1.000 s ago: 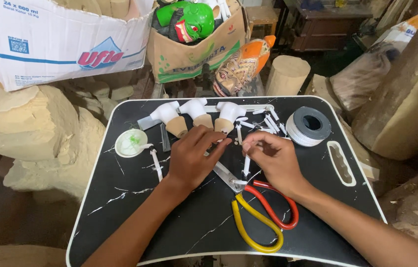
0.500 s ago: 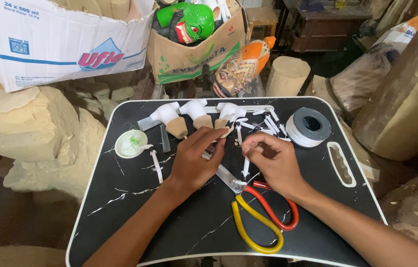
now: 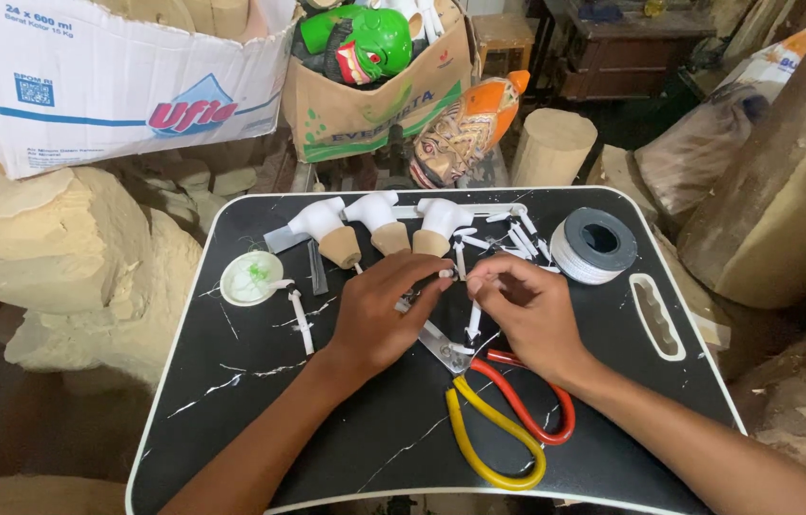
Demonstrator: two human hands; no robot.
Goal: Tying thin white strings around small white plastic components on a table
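White and thin, a small stick (image 3: pixel 448 274) sits pinched between the fingertips of the left hand (image 3: pixel 379 315) and right hand (image 3: pixel 529 310) above the black worktop (image 3: pixel 260 420), each grip closed on it; seemingly mid-assembly, needing a steady, fine pinch next.

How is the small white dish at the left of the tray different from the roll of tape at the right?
The small white dish is flat and shallow, with green traces inside; the roll of tape is thicker, with an open hole in its middle. The dish is all white; the roll has a dark grey top and white sides. Both are round and lie on the black tray, untouched by either hand.
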